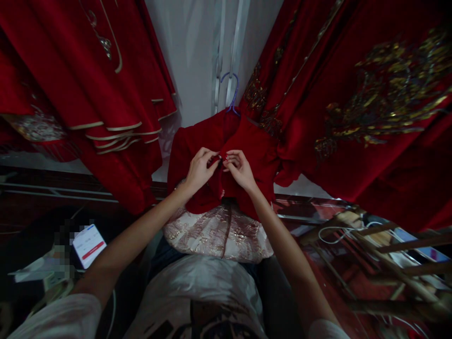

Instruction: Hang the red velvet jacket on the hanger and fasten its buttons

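A small red jacket (256, 160) hangs from a purple clothes hanger (233, 94) in front of me, with its front opening facing me. My left hand (201, 170) pinches the left front edge of the jacket, thumb and index finger together. Close beside it, my right hand (242, 170) pinches the opposite front edge. Tiny light fastenings or trim show at the fingertips, too small to make out. Below the jacket's hem, pale pink brocade fabric (219, 235) with a metallic pattern spreads over my lap.
Long red garments with pale piping (130, 108) hang at the left. Red garments with gold embroidery (384, 89) hang at the right. A lit phone (88, 247) lies low on the left. A wooden rack (391, 268) with white cables stands at the lower right.
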A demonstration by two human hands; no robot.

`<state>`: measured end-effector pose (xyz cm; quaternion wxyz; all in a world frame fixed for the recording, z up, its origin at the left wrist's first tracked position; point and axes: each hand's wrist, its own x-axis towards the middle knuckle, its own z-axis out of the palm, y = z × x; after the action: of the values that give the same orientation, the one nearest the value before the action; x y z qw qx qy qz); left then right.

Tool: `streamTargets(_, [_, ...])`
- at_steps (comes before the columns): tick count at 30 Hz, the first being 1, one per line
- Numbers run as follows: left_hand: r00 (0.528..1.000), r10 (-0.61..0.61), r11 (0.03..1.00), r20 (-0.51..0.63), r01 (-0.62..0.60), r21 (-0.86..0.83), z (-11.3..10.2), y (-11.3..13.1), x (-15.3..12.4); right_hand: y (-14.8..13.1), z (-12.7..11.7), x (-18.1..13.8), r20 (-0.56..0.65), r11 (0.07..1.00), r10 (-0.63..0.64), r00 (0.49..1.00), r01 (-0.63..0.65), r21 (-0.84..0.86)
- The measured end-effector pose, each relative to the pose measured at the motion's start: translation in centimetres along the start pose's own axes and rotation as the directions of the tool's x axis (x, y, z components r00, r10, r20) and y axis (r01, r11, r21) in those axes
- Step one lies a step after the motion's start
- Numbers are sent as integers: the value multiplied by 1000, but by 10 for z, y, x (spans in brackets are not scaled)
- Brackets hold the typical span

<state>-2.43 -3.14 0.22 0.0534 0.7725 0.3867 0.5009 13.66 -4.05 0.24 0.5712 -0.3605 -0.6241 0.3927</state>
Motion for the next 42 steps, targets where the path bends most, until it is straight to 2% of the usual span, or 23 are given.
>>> streamTargets(3, [1000, -19, 999, -24, 18, -46, 3, 0, -1, 1, -1, -3, -4, 999, 0, 1000, 0, 54])
streamTargets(8, [995, -80, 987, -65, 69, -148, 8, -2, -1, 6, -1, -1, -43, 996, -83, 996, 83, -15])
streamTargets(18, [994, -43, 990, 105, 56, -126, -4, -4, 10, 2, 1, 1, -94, 981, -155, 983, 142, -135])
streamTargets(27, [961, 96, 995, 261, -86, -47, -12, -2, 20, -2, 1, 2, -89, 970, -149, 985, 129, -205])
streamTargets(35, [969, 96, 991, 227, -73, -109, -13, -1, 18, -5, 2, -2, -118, 951, -213, 970, 178, -254])
streamTargets(42, [973, 75, 985, 219, -38, -169, -8, 2, 18, -10, -2, -2, -114, 950, -200, 973, 164, -267])
